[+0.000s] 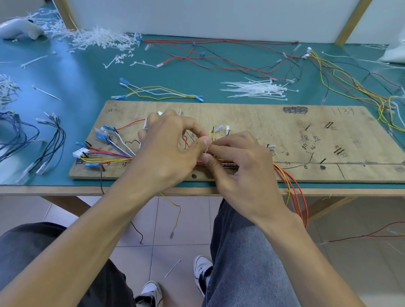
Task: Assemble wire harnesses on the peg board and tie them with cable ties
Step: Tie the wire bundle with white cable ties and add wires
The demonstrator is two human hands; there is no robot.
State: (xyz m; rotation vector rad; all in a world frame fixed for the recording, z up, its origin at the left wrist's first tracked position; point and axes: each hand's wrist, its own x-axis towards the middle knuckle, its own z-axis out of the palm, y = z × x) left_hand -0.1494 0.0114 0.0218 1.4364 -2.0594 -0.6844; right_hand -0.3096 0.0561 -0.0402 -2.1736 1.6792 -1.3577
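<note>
Two bare hands meet over the near edge of the board [313, 135]. The left grip [166, 151] and the right grip [240, 164] touch at the fingertips, and both pinch a small white tie [207, 151] between thumb and finger. The bundle [117, 157] runs left to right beneath them, and the tie stands upright across it. Tightening likely means pulling up, away from the bundle. Spare ties [257, 89] lie farther back on the desk [84, 83].

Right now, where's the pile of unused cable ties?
Head view: the cable ties lie on the green table just past the far edge of the board, right of centre, left of the tangled wires.
</note>
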